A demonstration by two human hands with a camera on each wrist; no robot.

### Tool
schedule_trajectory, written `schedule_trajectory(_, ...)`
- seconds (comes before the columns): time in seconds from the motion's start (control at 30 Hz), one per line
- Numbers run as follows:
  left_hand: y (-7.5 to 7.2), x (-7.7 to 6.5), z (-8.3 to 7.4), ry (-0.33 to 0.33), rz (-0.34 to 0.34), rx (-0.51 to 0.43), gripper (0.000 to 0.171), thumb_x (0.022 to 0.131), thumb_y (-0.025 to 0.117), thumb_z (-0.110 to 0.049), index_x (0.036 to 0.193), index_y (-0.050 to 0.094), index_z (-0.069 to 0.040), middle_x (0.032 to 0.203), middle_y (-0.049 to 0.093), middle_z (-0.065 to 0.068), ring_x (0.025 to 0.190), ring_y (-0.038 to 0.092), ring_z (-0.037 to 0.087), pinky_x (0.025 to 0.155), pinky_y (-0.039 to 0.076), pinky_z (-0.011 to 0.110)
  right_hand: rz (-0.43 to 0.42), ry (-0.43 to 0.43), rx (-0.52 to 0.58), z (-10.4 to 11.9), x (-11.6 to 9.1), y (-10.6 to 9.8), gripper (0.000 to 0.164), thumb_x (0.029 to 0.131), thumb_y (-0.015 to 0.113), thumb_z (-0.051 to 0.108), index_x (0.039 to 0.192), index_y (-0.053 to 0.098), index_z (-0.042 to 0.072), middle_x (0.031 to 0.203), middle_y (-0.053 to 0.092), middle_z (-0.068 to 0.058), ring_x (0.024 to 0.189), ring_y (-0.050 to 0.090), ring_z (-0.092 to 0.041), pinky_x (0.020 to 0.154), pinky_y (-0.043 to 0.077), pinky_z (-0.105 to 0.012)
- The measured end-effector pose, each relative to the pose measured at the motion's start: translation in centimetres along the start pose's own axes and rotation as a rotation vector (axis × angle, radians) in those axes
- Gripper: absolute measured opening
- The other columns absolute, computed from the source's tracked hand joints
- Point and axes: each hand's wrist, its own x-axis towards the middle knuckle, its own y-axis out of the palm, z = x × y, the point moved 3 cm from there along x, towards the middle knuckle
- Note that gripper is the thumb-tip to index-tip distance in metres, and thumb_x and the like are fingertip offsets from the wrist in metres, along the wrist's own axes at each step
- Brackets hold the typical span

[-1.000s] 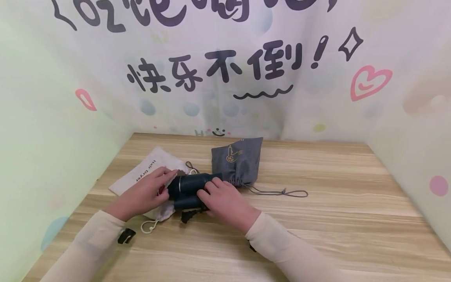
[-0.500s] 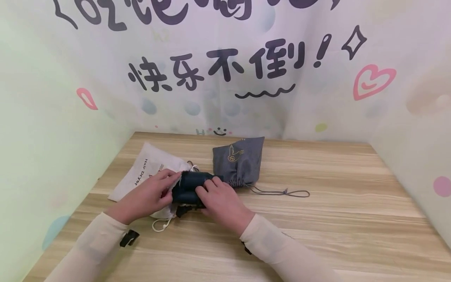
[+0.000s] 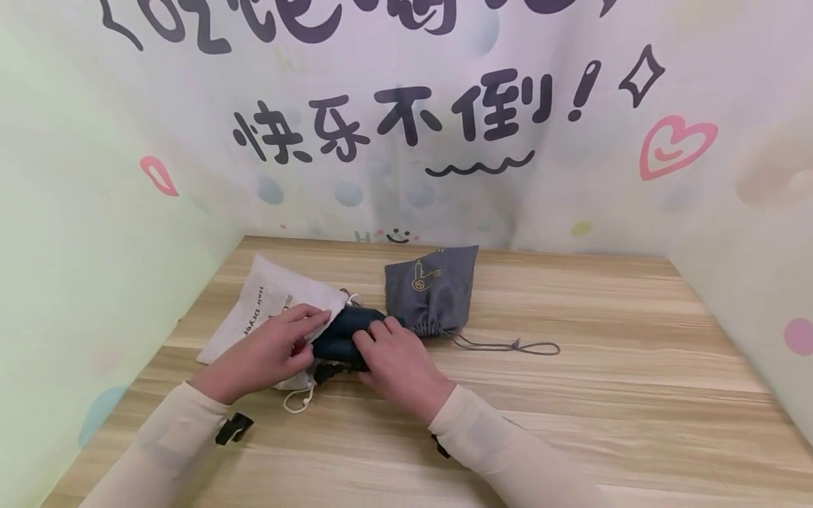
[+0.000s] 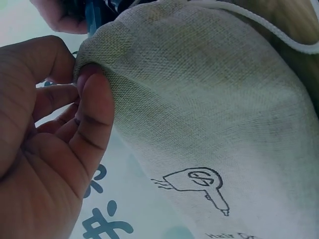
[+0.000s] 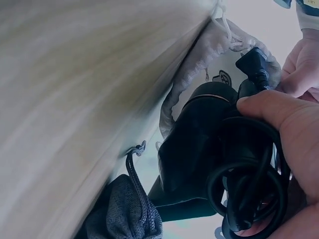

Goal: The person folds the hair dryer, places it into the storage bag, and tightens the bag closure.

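A folded dark blue hair dryer (image 3: 352, 321) lies partly inside the mouth of a white drawstring bag (image 3: 269, 296) printed "Hair Dryer". My left hand (image 3: 273, 346) pinches the bag's rim between thumb and fingers, as the left wrist view shows on the cloth (image 4: 199, 99). My right hand (image 3: 406, 363) grips the dryer by its outer end, together with the coiled black cord (image 5: 274, 199). In the right wrist view the black plug (image 5: 253, 64) points into the bag mouth. The dryer's inner end is hidden by the cloth.
A grey drawstring bag (image 3: 432, 289) with a yellow dryer print lies just behind the right hand, its cord (image 3: 508, 346) trailing right across the wooden table (image 3: 603, 395). A printed white curtain (image 3: 406, 190) stands along the table's back edge.
The white bag's mouth has come farther right over the hair dryer, so less of the dryer shows. The plug has shifted slightly left towards the bag. Both hands keep their holds.
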Motion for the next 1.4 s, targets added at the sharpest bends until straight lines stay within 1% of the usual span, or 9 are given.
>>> schedule_trajectory(0.2,0.0,-0.3,-0.1,-0.032,0.040,-0.062,0.056,0.083,0.064,0.005,0.138,0.055,0.000,0.126,0.054,0.010,0.063,0.044,0.000,0.061,0.044,0.022,-0.004,0.047,0.054,-0.4,0.0,-0.3,0.040,0.079,0.081,0.033,0.110,0.065,0.012,0.098,0.064,-0.005,0.089,0.057,-0.021,0.082,0.051,-0.032)
schedule_trajectory(0.3,0.0,-0.5,-0.2,-0.041,0.055,-0.084,0.058,0.083,0.066,0.005,0.140,0.054,-0.002,0.127,0.052,0.011,0.063,0.045,0.000,0.060,0.045,0.021,0.007,0.059,0.065,-0.5,0.0,-0.5,0.040,0.080,0.081,0.033,0.111,0.066,0.012,0.099,0.065,-0.005,0.089,0.057,-0.021,0.081,0.052,-0.032)
schedule_trajectory(0.4,0.1,-0.6,-0.3,-0.034,0.053,-0.090,0.059,0.082,0.066,0.006,0.140,0.054,-0.002,0.128,0.052,0.011,0.064,0.046,0.001,0.060,0.045,0.021,0.006,0.053,0.048,-0.3,0.1,-0.4,0.041,0.080,0.081,0.035,0.110,0.066,0.012,0.098,0.064,-0.005,0.089,0.057,-0.022,0.081,0.052,-0.033)
schedule_trajectory(0.5,0.2,-0.5,-0.5,-0.005,0.036,-0.090,0.058,0.082,0.065,0.007,0.139,0.055,-0.002,0.126,0.053,0.009,0.064,0.046,0.002,0.060,0.045,0.021,-0.011,0.035,0.011,-0.1,0.1,-0.1,0.043,0.079,0.082,0.037,0.109,0.065,0.011,0.097,0.064,-0.006,0.088,0.057,-0.022,0.082,0.052,-0.033)
schedule_trajectory(0.7,0.1,0.0,-1.1,0.063,-0.045,-0.103,0.055,0.081,0.065,0.008,0.135,0.058,-0.002,0.121,0.055,0.007,0.066,0.047,0.003,0.059,0.045,0.020,-0.037,0.018,-0.033,0.4,0.2,0.1,0.045,0.078,0.082,0.039,0.107,0.064,0.009,0.096,0.064,-0.008,0.088,0.058,-0.024,0.087,0.051,-0.033)
schedule_trajectory(0.83,0.0,0.2,-1.2,0.067,-0.052,-0.121,0.057,0.080,0.064,0.009,0.137,0.056,-0.001,0.120,0.055,0.009,0.065,0.047,0.004,0.058,0.045,0.020,-0.021,0.067,0.030,0.1,0.4,0.0,0.043,0.081,0.080,0.036,0.110,0.065,0.009,0.098,0.065,-0.007,0.091,0.058,-0.023,0.086,0.051,-0.033)
schedule_trajectory(1.0,-0.2,-0.1,-1.0,0.009,-0.029,-0.070,0.061,0.081,0.064,0.008,0.140,0.053,-0.001,0.120,0.053,0.007,0.066,0.045,0.004,0.060,0.045,0.021,-0.009,0.139,0.149,-0.4,0.4,-0.3,0.041,0.083,0.078,0.033,0.115,0.066,0.010,0.100,0.065,-0.005,0.091,0.057,-0.022,0.083,0.050,-0.033)
schedule_trajectory(1.2,-0.4,-0.5,-1.0,-0.006,-0.008,-0.086,0.064,0.081,0.065,0.008,0.143,0.049,-0.001,0.124,0.052,0.008,0.070,0.049,0.004,0.062,0.048,0.021,-0.002,0.170,0.212,-0.7,0.5,-0.5,0.040,0.083,0.077,0.031,0.115,0.066,0.009,0.100,0.065,-0.005,0.090,0.057,-0.021,0.082,0.049,-0.032)
schedule_trajectory(1.4,-0.5,-0.6,-0.9,-0.014,-0.006,-0.065,0.067,0.080,0.065,0.010,0.144,0.048,-0.002,0.129,0.049,0.010,0.069,0.050,0.003,0.061,0.048,0.021,0.032,0.211,0.285,-0.9,0.4,-1.0,0.041,0.084,0.077,0.031,0.117,0.066,0.009,0.101,0.066,-0.004,0.089,0.056,-0.020,0.079,0.049,-0.032)
